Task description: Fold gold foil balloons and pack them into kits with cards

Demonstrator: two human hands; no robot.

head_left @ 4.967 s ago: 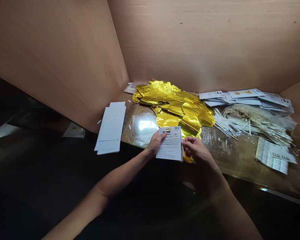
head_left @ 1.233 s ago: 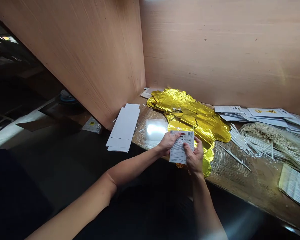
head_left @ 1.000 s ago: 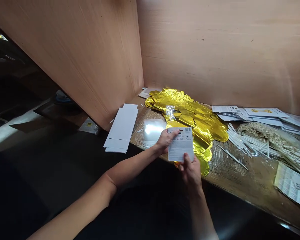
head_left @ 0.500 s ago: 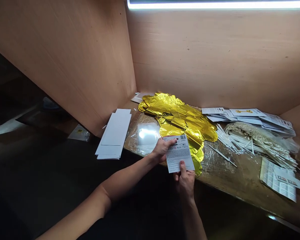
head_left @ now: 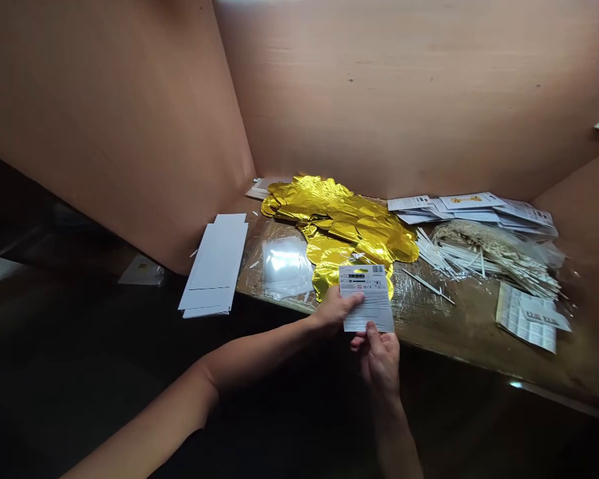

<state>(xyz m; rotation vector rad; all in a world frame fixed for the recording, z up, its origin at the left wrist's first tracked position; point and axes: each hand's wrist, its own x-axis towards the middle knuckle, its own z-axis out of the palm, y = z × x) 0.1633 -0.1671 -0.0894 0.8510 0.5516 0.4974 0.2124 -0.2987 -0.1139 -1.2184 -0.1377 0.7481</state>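
Upright above the table's front edge is a printed white packaging card (head_left: 367,311), with a barcode and a hang hole along its top. My left hand (head_left: 335,309) grips its left side, thumb across the printed face. At the bottom edge, my right hand (head_left: 382,359) pinches the card between thumb and fingers. The fingers behind the card are hidden. Flat gold foil pieces (head_left: 349,223), apparently uninflated balloons, lie piled just beyond it.
White folded card sheets (head_left: 215,263) overhang the table's left edge, beside clear plastic sleeves (head_left: 285,266). To the right lie thin white sticks (head_left: 522,269), a sticker sheet (head_left: 516,316) and stacked printed packets (head_left: 472,201). Wooden panels (head_left: 379,100) enclose the table (head_left: 429,319).
The card has turned straighter, and its hang hole now shows. My left hand has shifted from its upper left side to lower down. The camera view has moved slightly.
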